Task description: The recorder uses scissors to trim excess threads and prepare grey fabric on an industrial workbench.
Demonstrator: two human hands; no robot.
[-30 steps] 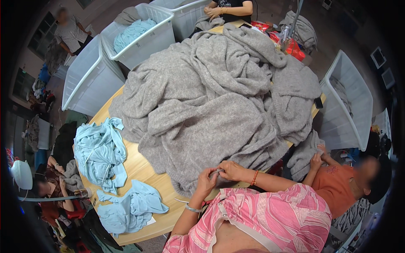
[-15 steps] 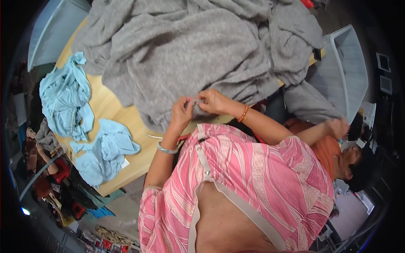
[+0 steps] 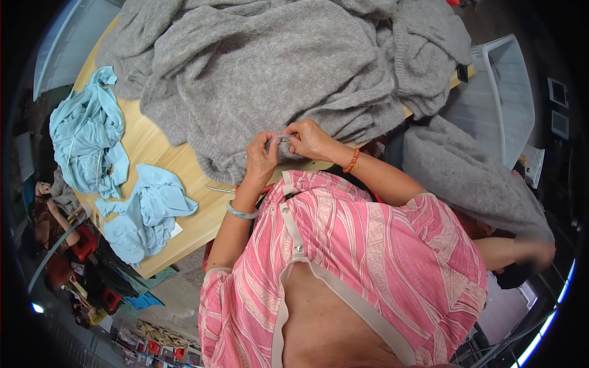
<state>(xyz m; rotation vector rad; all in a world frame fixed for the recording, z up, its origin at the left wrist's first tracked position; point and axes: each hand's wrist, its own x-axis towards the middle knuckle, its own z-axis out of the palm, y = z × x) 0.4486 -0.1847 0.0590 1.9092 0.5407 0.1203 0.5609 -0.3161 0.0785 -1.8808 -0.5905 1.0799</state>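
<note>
A grey knitted garment (image 3: 264, 80) lies in a large crumpled heap over the table, its near edge coming up to my body. At that edge my left hand (image 3: 262, 158) pinches the knit between thumb and fingertips. Close to its right, my right hand (image 3: 308, 142) grips the same edge, so a short bit of knit spans the two hands. The fingertips partly hide that bit. A thin metal tool (image 3: 219, 189) pokes out on the table beside my left wrist; its other end is hidden.
Two crumpled light-blue garments (image 3: 89, 138) (image 3: 150, 211) lie on the wooden table (image 3: 161, 153) at left. A pale bin (image 3: 512, 92) stands at right, another (image 3: 73, 46) at far left. On the right, a co-worker's blurred hand (image 3: 537, 248) is at a grey knitted piece (image 3: 466, 172). People sit further left.
On the right, the co-worker's hand has moved outward and down, and the grey piece there now stretches out toward the right. My hands keep their pinch on the edge, almost in place.
</note>
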